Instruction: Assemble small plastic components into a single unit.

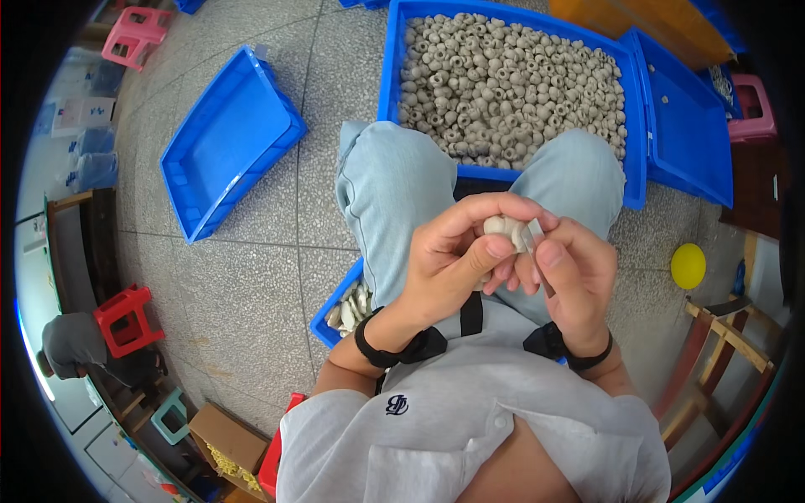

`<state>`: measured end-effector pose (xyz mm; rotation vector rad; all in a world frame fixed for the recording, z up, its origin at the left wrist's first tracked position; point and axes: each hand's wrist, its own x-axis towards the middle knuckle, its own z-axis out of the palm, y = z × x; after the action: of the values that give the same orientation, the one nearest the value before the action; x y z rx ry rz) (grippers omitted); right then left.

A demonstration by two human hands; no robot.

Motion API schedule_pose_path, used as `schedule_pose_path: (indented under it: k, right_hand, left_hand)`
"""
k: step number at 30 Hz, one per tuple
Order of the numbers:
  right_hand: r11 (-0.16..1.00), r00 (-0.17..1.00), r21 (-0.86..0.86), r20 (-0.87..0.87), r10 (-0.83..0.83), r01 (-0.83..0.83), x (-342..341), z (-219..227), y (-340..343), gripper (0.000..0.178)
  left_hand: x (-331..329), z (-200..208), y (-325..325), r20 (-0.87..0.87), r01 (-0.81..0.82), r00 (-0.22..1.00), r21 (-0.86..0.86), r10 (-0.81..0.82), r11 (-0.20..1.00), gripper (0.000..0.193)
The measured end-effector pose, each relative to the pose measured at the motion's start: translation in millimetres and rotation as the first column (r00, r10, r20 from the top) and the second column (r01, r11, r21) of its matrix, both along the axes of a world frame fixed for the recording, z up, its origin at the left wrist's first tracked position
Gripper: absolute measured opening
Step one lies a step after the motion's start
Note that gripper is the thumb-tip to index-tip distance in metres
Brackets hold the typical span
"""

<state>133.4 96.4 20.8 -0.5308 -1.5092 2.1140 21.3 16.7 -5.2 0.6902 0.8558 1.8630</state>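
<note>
Above my lap, my left hand is closed around a small, rounded, pale cream piece that looks like unfired clay. My right hand pinches a thin, flat metal blade between thumb and fingers. The blade's upper part rests against or very close to the right side of the pale piece; fingers hide the exact contact. Just beyond my knees, a large blue crate holds many small grey rounded pieces, a number of them with a hole. Beside my left thigh, a blue bin contains pale elongated pieces.
A shallow blue tray lies on the speckled floor at left; another blue tray leans by the crate's right side. A yellow round object and a wooden frame are at right. A person is near a red stool.
</note>
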Motion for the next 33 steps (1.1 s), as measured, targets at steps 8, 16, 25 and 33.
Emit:
schedule_pose_path:
  k: [8, 16, 25, 33]
  right_hand:
    - [0.999, 1.000, 0.033, 0.017, -0.001, 0.000, -0.5, 2.2, -1.7, 0.018]
    - [0.992, 1.000, 0.127, 0.013, -0.024, 0.022, -1.1, 2.0, -2.7, 0.019]
    - [0.989, 1.000, 0.151, 0.003, -0.006, 0.006, -0.7, 2.6, -2.0, 0.018]
    - [0.982, 1.000, 0.187, -0.004, 0.010, -0.009, -3.1, 4.2, -1.5, 0.018]
  left_hand:
    - [0.7, -0.6, -1.7, -0.052, -0.010, 0.999, -0.011, 0.009, 1.000, 0.039]
    - [0.0, 0.1, -1.8, -0.062, -0.004, 0.998, 0.024, 0.006, 1.000, 0.038]
    - [-1.7, 1.5, -3.7, -0.094, 0.010, 0.996, 0.014, -0.008, 1.000, 0.035]
    - [-2.0, -4.0, -4.3, -0.087, 0.024, 0.996, 0.110, -0.014, 0.994, 0.025]
